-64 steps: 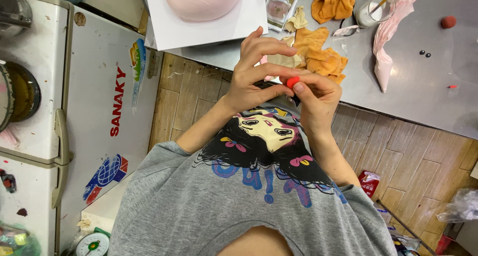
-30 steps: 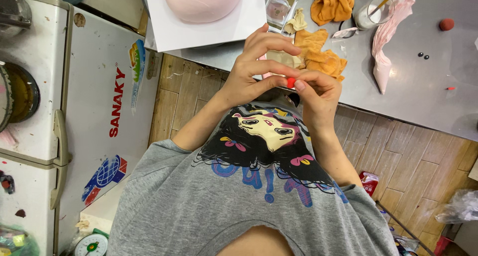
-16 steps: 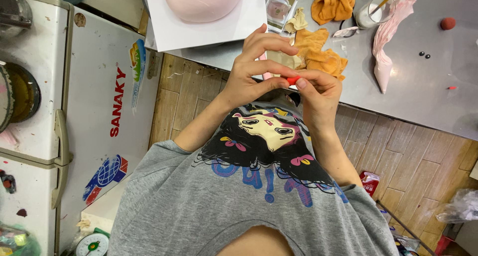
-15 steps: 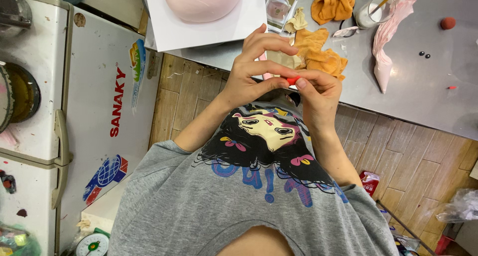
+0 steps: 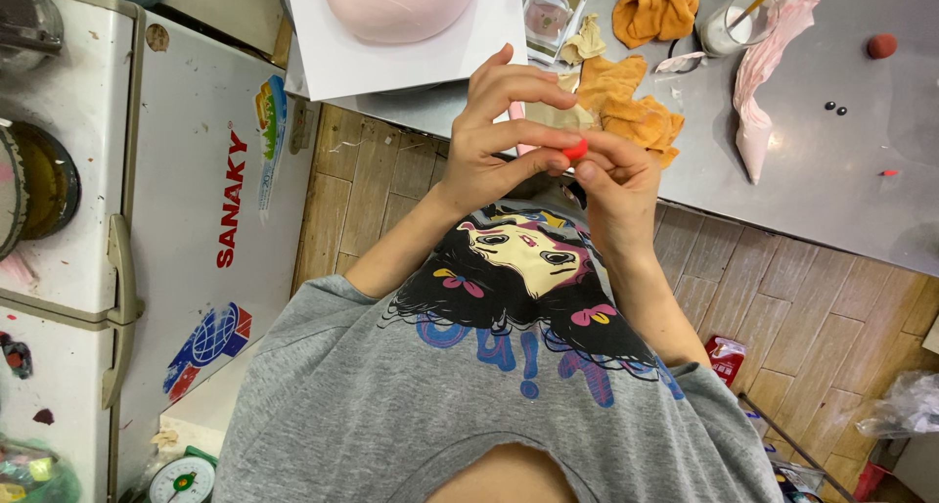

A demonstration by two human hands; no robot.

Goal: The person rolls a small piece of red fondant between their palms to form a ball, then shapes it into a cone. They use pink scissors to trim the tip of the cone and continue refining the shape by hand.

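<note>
While a white chest freezer (image 5: 176,229) is sitting at the far left and a pink domed cake (image 5: 399,4) is resting on its white board (image 5: 342,63) beyond it, the left hand (image 5: 494,136) is reaching in with its thumb and forefinger pinching a small red ball of paste (image 5: 575,149), the other fingers (image 5: 509,68) fanning loosely above. Meeting it from the other side, the right hand (image 5: 616,185) is pressing its fingertips against the same ball, so both hands are grasping it just in front of the tabletop (image 5: 831,180) edge. Shaping it well is probably calling for light, even pressure and small turns. Further right, orange cloths (image 5: 636,112) and a pink piping bag (image 5: 763,92) are lying on the steel.
</note>
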